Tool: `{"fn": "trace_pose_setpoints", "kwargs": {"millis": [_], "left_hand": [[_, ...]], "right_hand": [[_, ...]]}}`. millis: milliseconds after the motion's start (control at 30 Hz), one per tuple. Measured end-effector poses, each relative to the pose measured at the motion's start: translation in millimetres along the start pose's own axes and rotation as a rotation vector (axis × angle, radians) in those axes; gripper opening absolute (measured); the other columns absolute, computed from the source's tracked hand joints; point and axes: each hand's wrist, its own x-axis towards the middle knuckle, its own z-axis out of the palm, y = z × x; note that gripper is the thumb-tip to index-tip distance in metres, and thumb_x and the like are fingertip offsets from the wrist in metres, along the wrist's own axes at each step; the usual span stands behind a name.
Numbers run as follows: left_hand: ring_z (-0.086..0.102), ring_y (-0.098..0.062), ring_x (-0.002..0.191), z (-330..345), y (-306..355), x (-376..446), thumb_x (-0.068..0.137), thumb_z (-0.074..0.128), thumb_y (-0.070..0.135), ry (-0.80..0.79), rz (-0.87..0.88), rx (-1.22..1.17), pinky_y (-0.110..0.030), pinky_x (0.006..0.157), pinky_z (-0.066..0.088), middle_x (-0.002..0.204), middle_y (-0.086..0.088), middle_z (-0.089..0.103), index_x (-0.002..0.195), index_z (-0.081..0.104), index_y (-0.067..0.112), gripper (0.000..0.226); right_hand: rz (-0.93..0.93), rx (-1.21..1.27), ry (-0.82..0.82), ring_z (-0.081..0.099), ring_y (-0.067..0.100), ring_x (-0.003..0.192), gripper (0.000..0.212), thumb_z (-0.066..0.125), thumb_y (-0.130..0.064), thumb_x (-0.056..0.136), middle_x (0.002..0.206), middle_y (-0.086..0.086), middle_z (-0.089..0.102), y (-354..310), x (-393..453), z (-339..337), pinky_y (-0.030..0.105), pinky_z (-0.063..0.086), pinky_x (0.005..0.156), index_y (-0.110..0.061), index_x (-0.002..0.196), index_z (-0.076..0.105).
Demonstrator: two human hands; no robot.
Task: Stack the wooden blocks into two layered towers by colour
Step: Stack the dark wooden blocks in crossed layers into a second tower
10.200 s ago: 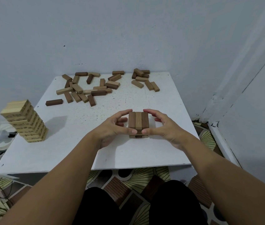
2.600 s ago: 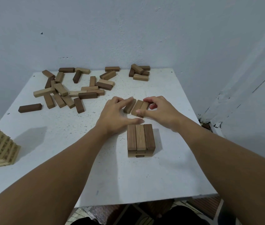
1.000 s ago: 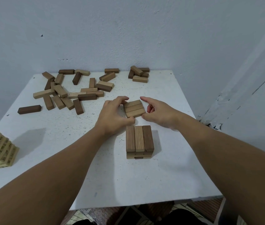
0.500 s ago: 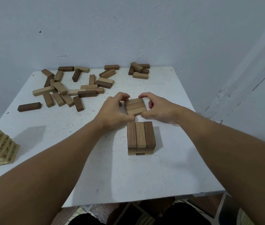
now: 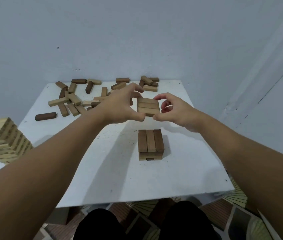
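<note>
Above the white worktop (image 5: pixel 154 184), the left hand (image 5: pixel 119 108) and right hand (image 5: pixel 177 111) pinch a row of three light brown wooden blocks (image 5: pixel 148 106). Their long sides run crossways, beyond the short brown block tower (image 5: pixel 150 144), whose top blocks point away.

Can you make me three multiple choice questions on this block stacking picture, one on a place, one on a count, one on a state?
1. Where does the pale block tower stand?
A. at the table's left edge
B. against the back wall
C. beside the right hand

2. How many blocks lie side by side in the held set?
A. one
B. three
C. six

3. What state is the held set in?
A. flat on the table
B. lifted between both hands
C. on the brown stack

Answers:
1 A, it rises at the white table's left side.
2 B, three faces show.
3 B, the left hand and right hand pinch it above the brown stack.
</note>
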Motion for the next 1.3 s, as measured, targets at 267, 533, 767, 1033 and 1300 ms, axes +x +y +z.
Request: {"fn": "trace_pose_setpoints", "kwargs": {"millis": [267,533,767,1033,1300], "left_hand": [[0.057,-0.01,0.101,13,11,-50,0.074,0.089,0.031,-0.02,-0.024,-0.099,-0.03,0.089,0.051,0.123,0.02,0.063,0.137,0.047,0.034,0.076],[0.055,-0.008,0.095,29,13,-78,0.068,0.088,0.037,-0.02,-0.038,-0.133,-0.032,0.089,0.051,0.12,0.021,0.066,0.133,0.048,0.039,0.076],[0.055,-0.009,0.097,37,12,-83,0.062,0.082,0.043,-0.057,-0.075,-0.13,-0.036,0.092,0.052,0.123,0.022,0.064,0.136,0.046,0.039,0.082],[0.056,-0.01,0.102,43,2,-80,0.068,0.088,0.036,-0.03,-0.079,-0.156,-0.037,0.095,0.051,0.122,0.022,0.065,0.134,0.047,0.043,0.078],[0.056,-0.007,0.123,45,-9,-87,0.068,0.097,0.036,0.046,-0.118,-0.319,-0.031,0.102,0.049,0.142,0.015,0.054,0.147,0.046,0.042,0.094]], "right_hand": [[-0.021,-0.051,-0.024,0.052,0.017,0.116,0.064,0.083,-0.042,0.065,0.116,-0.005,0.048,2,-49,10,0.025,0.046,0.084,-0.041,0.124,0.057],[-0.022,-0.042,-0.05,0.049,0.013,0.12,0.06,0.089,-0.034,0.075,0.122,-0.007,0.046,14,-78,20,0.028,0.047,0.092,-0.042,0.124,0.057],[-0.008,-0.109,-0.04,0.045,0.007,0.121,0.06,0.088,-0.035,0.079,0.129,-0.012,0.042,19,-86,27,0.029,0.046,0.096,-0.046,0.127,0.054],[0.012,-0.111,-0.028,0.046,0.01,0.121,0.062,0.088,-0.035,0.079,0.13,-0.009,0.042,19,-85,27,0.03,0.047,0.096,-0.047,0.129,0.053],[0.014,0.008,-0.014,0.048,0.011,0.123,0.088,0.089,-0.051,0.072,0.136,-0.009,0.044,30,-88,31,0.026,0.045,0.092,-0.053,0.144,0.04]]}}
